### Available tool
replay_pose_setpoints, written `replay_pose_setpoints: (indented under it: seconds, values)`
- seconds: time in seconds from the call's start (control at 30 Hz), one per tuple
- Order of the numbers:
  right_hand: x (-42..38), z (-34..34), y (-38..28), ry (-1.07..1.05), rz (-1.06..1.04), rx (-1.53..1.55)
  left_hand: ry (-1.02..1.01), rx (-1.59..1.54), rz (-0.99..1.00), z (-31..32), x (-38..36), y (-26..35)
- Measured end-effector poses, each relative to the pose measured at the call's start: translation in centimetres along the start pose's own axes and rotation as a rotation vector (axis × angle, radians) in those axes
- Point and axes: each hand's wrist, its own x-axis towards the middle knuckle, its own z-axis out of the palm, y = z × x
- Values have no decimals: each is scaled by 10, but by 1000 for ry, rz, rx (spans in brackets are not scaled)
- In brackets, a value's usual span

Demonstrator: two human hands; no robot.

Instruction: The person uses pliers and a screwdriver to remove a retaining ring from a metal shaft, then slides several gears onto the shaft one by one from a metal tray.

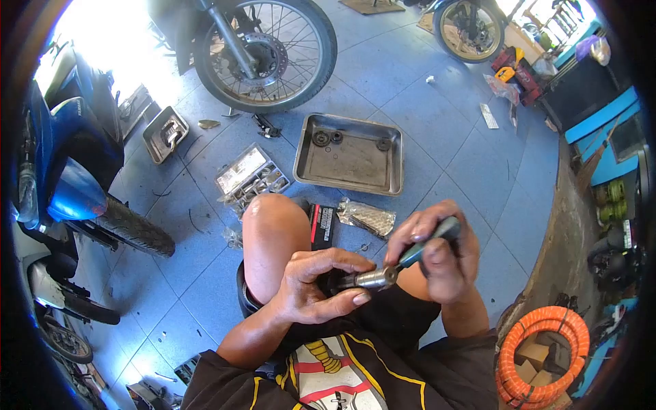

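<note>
A metal shaft (374, 277) with a round end lies across the fingers of my left hand (316, 285), held between thumb and forefinger over my lap. My right hand (443, 258) is closed on the dark green handle of a tool (430, 243), which looks like a screwdriver. Its tip points down and left toward the shaft's end; my fingers and the shaft hide whether the two touch. Beyond my hands, a metal tray (348, 185) on the floor holds several dark round parts (321, 138).
A parts box (251, 173), a black box (323, 225) and a plastic-wrapped part (367, 217) lie near my knee. A wheel (321, 68) stands ahead, a blue motorcycle (75, 188) at left, an orange coiled hose (509, 362) at lower right. A small tray (154, 152) sits at left.
</note>
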Motion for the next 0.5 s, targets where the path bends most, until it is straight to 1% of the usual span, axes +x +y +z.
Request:
replay_pose_setpoints:
  seconds: [0.03, 0.07, 0.1, 0.17, 0.23, 0.27, 0.3, 0.33, 0.37, 0.43, 0.5]
  values:
    - [0, -2, -5, 31, 12, 46, 1, -8, -1, 0, 2, 0]
    - [-1, 4, -11, 185, -2, 247, 29, 34, 40, 1, 3, 0]
    - [-2, 3, -18, 180, 8, 241, 57, 77, 80, 2, 2, -1]
    - [-3, -2, -30, 269, -73, 216, 95, 46, 61, 4, 1, -3]
    - [-4, 3, -30, 252, -33, 216, 61, 127, 88, 3, 2, 0]
    - [-8, 6, -24, 232, -55, 105, 63, 123, 87, 3, 3, -1]
    - [-11, 7, -19, 208, -77, -5, 52, 157, 140, 4, 4, -2]
    - [-13, 8, -17, 163, -113, -13, 43, 190, 191, 5, 4, -3]
    - [-13, 7, -16, 158, -106, -16, 49, 185, 189, 6, 4, -4]
    - [-15, 6, -14, 42, -111, -25, 30, 171, 192, 8, 2, -4]
    - [-18, 8, -10, 42, -119, -11, 23, 167, 202, 7, 3, -4]
